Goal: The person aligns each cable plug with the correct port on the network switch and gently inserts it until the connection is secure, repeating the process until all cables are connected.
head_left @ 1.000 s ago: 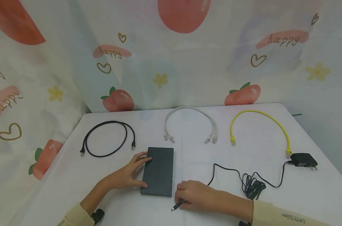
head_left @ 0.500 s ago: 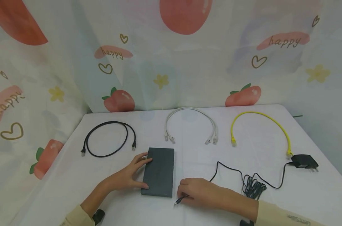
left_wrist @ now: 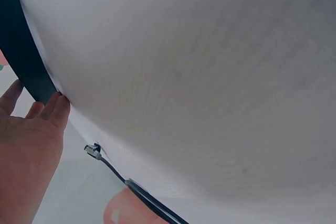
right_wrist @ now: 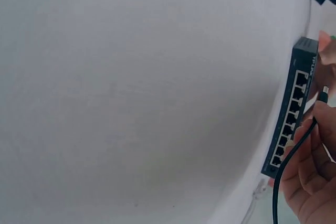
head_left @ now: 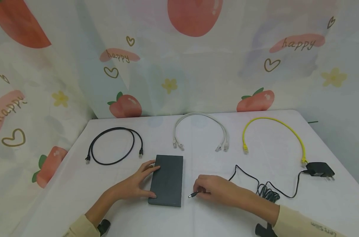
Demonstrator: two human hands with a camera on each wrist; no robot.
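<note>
A dark flat network switch [head_left: 166, 181] lies on the white table. My left hand [head_left: 130, 186] rests against its left long side, fingers near the far corner and thumb near the front one. To the right of the switch, my right hand [head_left: 216, 189] pinches the thin black power cord just behind its barrel plug [head_left: 192, 195]. The plug's metal tip points left toward the switch, with a small gap between them. In the right wrist view, a row of several ports [right_wrist: 290, 119] shows along the switch's side, and the plug [right_wrist: 324, 94] sticks up past the thumb.
The cord runs through a bundled coil [head_left: 268, 194] to a black power adapter [head_left: 319, 169] on the right. Farther back lie a black network cable [head_left: 91, 141], grey network cables [head_left: 198, 113] and a yellow network cable [head_left: 274, 119]. A patterned cloth [head_left: 197, 72] hangs behind.
My right hand has moved away from the front edge and slightly right, carrying the plug from near the switch's front corner to beside its right side. My left hand and the switch stay put.
</note>
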